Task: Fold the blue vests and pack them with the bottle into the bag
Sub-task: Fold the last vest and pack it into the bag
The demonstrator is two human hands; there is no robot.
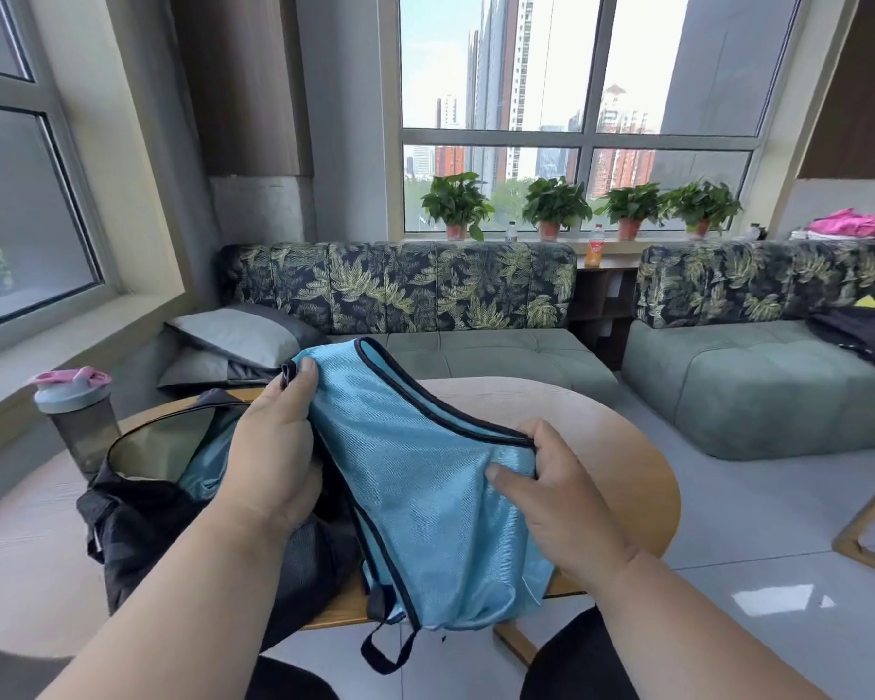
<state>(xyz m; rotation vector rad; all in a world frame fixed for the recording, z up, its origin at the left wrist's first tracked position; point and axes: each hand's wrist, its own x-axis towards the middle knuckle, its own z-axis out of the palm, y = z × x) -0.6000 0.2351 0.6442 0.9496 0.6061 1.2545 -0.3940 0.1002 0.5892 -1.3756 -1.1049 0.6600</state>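
Both hands, left hand (269, 447) and right hand (551, 477), grip a folded blue vest (415, 477) above the open black bag (173, 507) near the table's (602, 411) left edge.

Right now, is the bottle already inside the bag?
No, the bottle stands upright on the table just behind the open bag.

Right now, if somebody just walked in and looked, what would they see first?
Probably the shiny blue vest held up in the middle, with the left hand pinching its top corner and the right hand gripping its dark-trimmed edge. Just left of it, an open black bag sits on the round table with more blue cloth inside, and a grey bottle with a pink cap stands behind the bag.
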